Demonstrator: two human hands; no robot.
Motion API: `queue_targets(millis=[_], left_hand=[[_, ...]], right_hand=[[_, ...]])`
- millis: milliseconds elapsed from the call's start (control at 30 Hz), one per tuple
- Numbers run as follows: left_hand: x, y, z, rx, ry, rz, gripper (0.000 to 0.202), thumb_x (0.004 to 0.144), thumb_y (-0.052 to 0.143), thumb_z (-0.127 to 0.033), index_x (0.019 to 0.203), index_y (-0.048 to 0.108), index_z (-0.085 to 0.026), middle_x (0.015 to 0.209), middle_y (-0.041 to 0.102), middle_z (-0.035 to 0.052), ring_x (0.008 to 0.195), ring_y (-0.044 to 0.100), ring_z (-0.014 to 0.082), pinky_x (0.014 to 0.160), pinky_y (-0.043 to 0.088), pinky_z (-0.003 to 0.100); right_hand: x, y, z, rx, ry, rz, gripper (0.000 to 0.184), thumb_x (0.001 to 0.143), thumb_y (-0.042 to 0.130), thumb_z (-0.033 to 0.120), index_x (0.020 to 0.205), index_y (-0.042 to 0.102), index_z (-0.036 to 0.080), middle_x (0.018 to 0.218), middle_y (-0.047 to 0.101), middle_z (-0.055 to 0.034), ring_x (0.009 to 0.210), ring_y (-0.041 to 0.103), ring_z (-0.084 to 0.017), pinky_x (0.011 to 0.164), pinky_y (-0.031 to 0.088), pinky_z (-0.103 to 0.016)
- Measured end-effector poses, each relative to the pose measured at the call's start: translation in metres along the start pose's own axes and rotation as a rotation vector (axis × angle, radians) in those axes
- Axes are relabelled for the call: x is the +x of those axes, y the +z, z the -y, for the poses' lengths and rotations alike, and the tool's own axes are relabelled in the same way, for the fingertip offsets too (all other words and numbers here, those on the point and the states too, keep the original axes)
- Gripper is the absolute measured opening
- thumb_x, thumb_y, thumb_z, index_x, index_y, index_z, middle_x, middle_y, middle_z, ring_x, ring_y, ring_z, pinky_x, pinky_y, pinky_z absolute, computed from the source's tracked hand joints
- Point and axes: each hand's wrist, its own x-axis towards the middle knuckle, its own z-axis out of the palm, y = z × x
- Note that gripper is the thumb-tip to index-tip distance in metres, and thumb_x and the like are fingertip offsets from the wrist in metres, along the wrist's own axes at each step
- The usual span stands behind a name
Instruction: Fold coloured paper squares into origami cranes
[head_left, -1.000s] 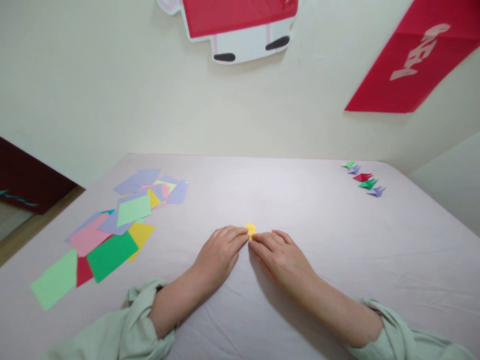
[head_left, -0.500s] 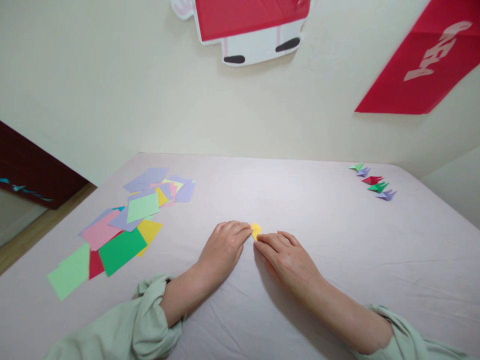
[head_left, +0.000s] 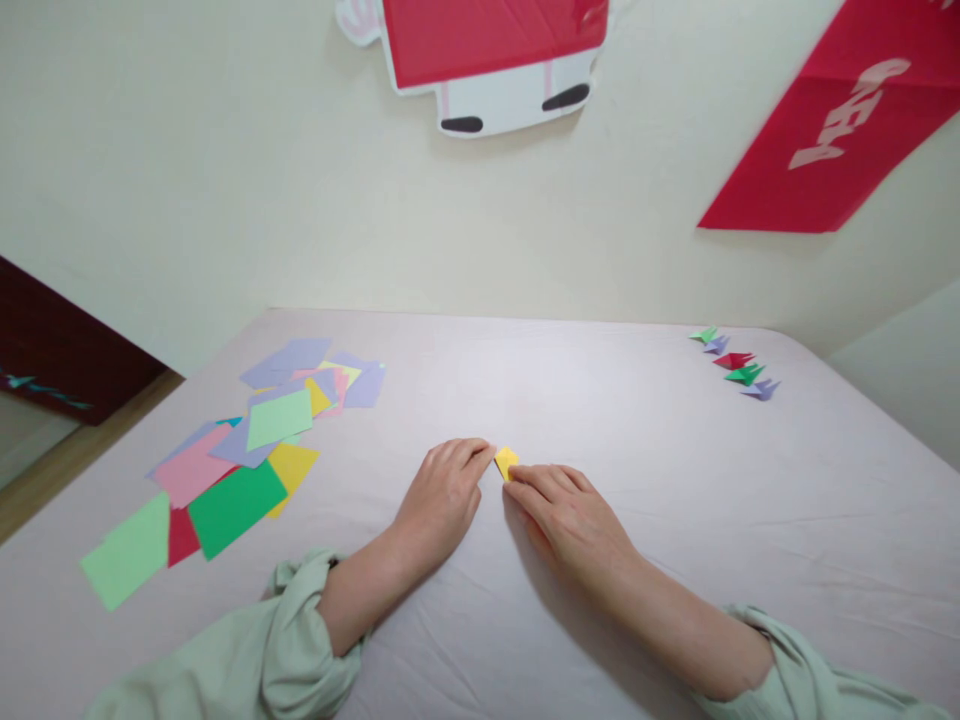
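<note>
A small piece of yellow folded paper (head_left: 506, 461) lies on the cloth-covered table between my hands, pointed at its lower end. My right hand (head_left: 574, 520) is closed, its fingertips pressing the lower right part of the paper and covering that edge. From the other side, my left hand (head_left: 442, 497) has its fingers drawn together, with the tips at the paper's upper left corner. The thumbs are mostly hidden, and the fine folds are too small to make out.
Loose sheets of coloured paper (head_left: 238, 508) overlap on the left side of the table (head_left: 480, 380). Several small folded paper figures (head_left: 744, 374) stand in a row at the far right. Behind the table rises a pale wall (head_left: 525, 230) with red decorations.
My left fingertips have drawn slightly back from the yellow paper, showing more of its left edge. My right hand stays on it. The whole view has shifted a little.
</note>
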Motion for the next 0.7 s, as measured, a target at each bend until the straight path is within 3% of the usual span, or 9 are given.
queue_targets(millis=[333, 700], left_hand=[[-0.0010, -0.0058, -0.0083, -0.147, -0.049, -0.030, 0.040, 0.079, 0.040, 0.001, 0.109, 0.055, -0.020, 0.107, 0.059, 0.0050, 0.104, 0.052, 0.0203, 0.096, 0.044, 0.039], [0.0005, -0.0036, -0.0038, -0.151, -0.030, -0.013, 0.051, 0.076, 0.043, 0.004, 0.114, 0.060, -0.025, 0.109, 0.058, 0.0040, 0.105, 0.052, 0.0206, 0.095, 0.044, 0.039]], right_hand=[[-0.0020, 0.0022, -0.0033, -0.008, -0.012, -0.030, 0.024, 0.092, 0.053, 0.011, 0.112, 0.063, 0.019, 0.118, 0.067, -0.0082, 0.105, 0.061, -0.022, 0.093, 0.043, -0.039], [0.0012, 0.0015, -0.0021, -0.034, -0.004, -0.030, 0.024, 0.092, 0.055, 0.014, 0.114, 0.062, 0.021, 0.114, 0.068, -0.0076, 0.104, 0.061, -0.020, 0.094, 0.042, -0.039]])
